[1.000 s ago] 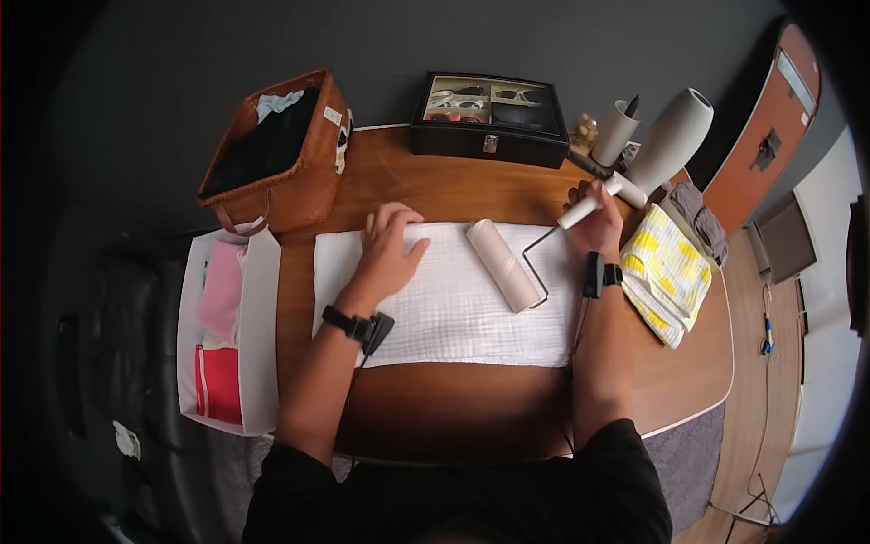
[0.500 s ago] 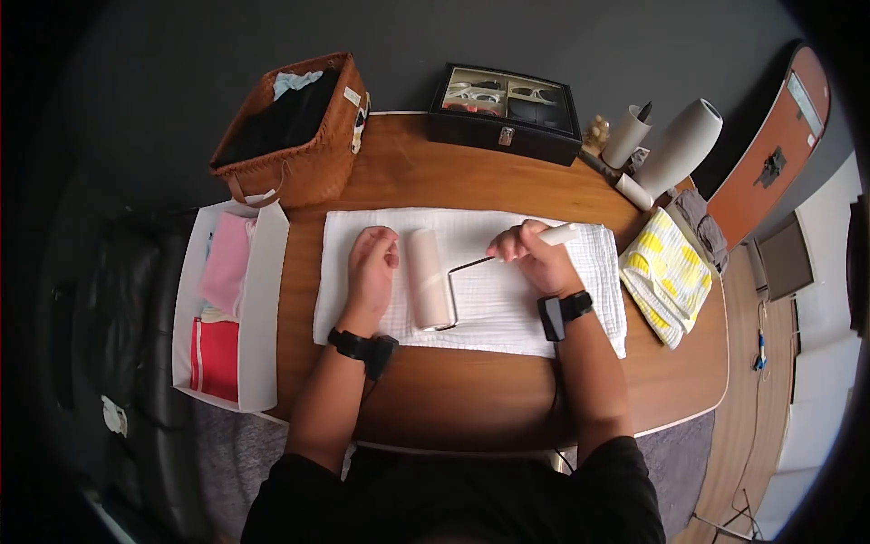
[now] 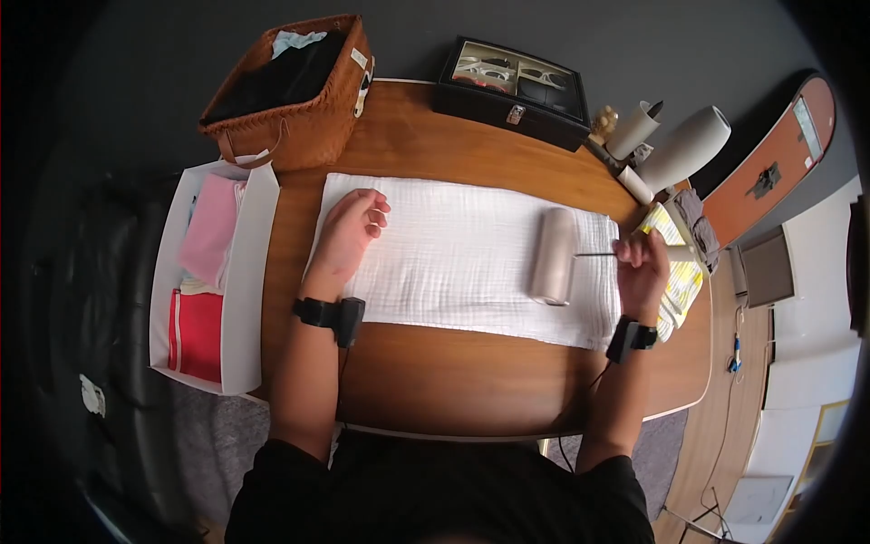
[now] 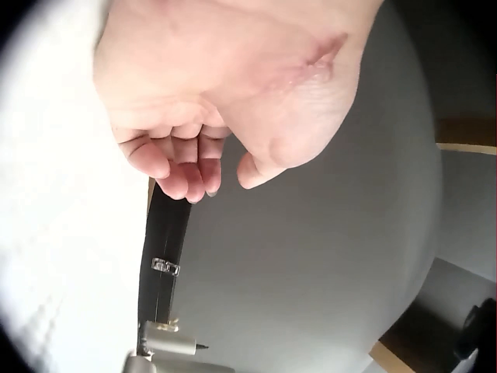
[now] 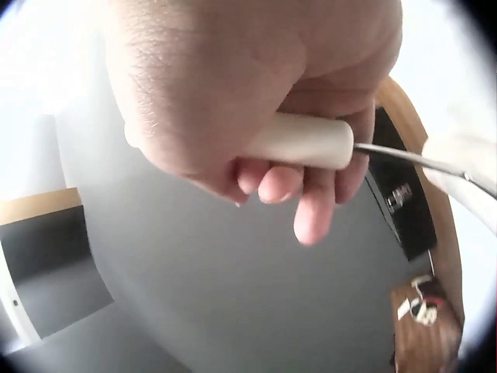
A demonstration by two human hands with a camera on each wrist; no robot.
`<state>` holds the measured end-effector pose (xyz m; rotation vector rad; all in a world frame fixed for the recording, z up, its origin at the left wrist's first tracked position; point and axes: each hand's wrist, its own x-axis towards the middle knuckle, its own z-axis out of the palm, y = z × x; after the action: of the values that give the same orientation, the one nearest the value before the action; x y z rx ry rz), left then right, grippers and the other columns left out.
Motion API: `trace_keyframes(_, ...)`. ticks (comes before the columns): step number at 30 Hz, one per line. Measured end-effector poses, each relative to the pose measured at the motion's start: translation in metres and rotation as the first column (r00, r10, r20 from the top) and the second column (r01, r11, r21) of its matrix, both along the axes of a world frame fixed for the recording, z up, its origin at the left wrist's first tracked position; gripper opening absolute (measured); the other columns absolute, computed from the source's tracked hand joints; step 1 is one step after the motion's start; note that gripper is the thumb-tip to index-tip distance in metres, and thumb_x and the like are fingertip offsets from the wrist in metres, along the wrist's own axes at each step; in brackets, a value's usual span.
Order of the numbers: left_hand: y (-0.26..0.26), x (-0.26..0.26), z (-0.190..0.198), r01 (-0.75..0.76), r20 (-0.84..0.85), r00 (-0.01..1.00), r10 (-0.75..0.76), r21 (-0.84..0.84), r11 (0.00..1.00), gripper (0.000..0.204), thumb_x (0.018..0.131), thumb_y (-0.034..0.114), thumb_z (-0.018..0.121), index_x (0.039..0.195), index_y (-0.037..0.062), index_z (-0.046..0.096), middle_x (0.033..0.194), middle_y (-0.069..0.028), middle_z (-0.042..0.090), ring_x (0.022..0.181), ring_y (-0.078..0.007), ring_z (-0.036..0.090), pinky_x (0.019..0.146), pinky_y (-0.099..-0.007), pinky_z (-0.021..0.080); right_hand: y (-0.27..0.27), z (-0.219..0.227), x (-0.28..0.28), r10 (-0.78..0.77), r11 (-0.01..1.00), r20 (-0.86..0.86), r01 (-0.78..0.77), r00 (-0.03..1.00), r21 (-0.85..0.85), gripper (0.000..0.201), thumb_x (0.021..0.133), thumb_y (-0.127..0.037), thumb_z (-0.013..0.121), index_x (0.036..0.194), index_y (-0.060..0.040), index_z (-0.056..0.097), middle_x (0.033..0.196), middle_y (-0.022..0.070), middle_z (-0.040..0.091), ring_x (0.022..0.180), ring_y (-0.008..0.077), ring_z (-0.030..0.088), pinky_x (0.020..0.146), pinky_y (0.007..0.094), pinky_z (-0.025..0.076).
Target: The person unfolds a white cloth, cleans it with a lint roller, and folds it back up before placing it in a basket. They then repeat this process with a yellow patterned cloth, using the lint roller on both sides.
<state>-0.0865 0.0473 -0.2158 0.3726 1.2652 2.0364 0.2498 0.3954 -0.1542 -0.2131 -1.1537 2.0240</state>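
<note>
My right hand [image 3: 642,279] grips the white handle of a lint roller [image 3: 552,258], fingers curled round it. In the right wrist view the handle's end and the thin metal rod [image 5: 411,158] show beyond the fingers. The roller's pale cylinder is over the right part of a white crinkled cloth [image 3: 435,245], which lies spread flat on the table. Over the cloth's left end is my left hand [image 3: 344,240], its fingers loosely curled with nothing in them.
A white box [image 3: 249,317] of folded clothes stands at the left, a woven basket [image 3: 317,136] behind it. At the back sits a black glasses case [image 3: 507,111]. A yellow-patterned cloth [image 3: 681,304] lies right, near a grey-white vase [image 3: 693,145] and a white roller cover [image 3: 636,185].
The lint roller came away from its cover's side, swept left across the cloth, then back right. My left hand has drawn to the cloth's left end and its fingers have curled more.
</note>
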Motion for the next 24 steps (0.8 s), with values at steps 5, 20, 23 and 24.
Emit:
trace_keyframes(5, -0.010, -0.014, 0.000, -0.088, 0.249, 0.968, 0.029, 0.229, 0.969, 0.016, 0.111, 0.027, 0.061, 0.110, 0.0105, 0.063, 0.104, -0.0007, 0.061, 0.090, -0.0145, 0.053, 0.083, -0.0283, 0.044, -0.099, -0.021, -0.091, 0.182, 0.982, 0.009, -0.181, 0.983, -0.050, 0.030, 0.109, -0.017, 0.059, 0.079, -0.0107, 0.056, 0.070, 0.0025, 0.055, 0.076, 0.0196, 0.060, 0.097, 0.0419, 0.054)
trace_keyframes(20, -0.016, -0.029, -0.019, -0.147, 0.251, 0.960, 0.127, 0.065, 0.987, 0.016, 0.106, 0.024, 0.068, 0.111, 0.0085, 0.065, 0.105, -0.0018, 0.062, 0.094, -0.0150, 0.055, 0.089, -0.0282, 0.046, -0.207, 0.003, -0.105, 0.355, 0.926, 0.200, -0.372, 0.913, 0.056, 0.043, 0.113, -0.019, 0.059, 0.074, -0.0119, 0.042, 0.065, 0.0032, 0.046, 0.066, 0.0185, 0.052, 0.076, 0.0391, 0.050)
trace_keyframes(23, -0.015, -0.029, -0.027, -0.162, 0.187, 0.971, 0.149, 0.057, 0.985, 0.015, 0.107, 0.022, 0.067, 0.109, 0.0077, 0.066, 0.104, -0.0021, 0.064, 0.095, -0.0145, 0.057, 0.089, -0.0284, 0.047, -0.183, 0.008, -0.084, 0.259, 0.947, 0.210, -0.291, 0.943, 0.138, 0.043, 0.112, -0.018, 0.062, 0.073, -0.0097, 0.044, 0.064, 0.0060, 0.051, 0.062, 0.0190, 0.053, 0.066, 0.0376, 0.050)
trace_keyframes(24, -0.015, -0.025, -0.024, -0.164, 0.165, 0.974, 0.153, 0.056, 0.985, 0.014, 0.108, 0.021, 0.066, 0.108, 0.0073, 0.067, 0.104, -0.0023, 0.064, 0.095, -0.0145, 0.058, 0.089, -0.0284, 0.047, -0.173, 0.016, -0.072, 0.140, 0.958, 0.324, -0.211, 0.936, 0.196, 0.044, 0.111, -0.017, 0.061, 0.071, -0.0096, 0.044, 0.063, 0.0068, 0.051, 0.059, 0.0196, 0.052, 0.060, 0.0368, 0.047)
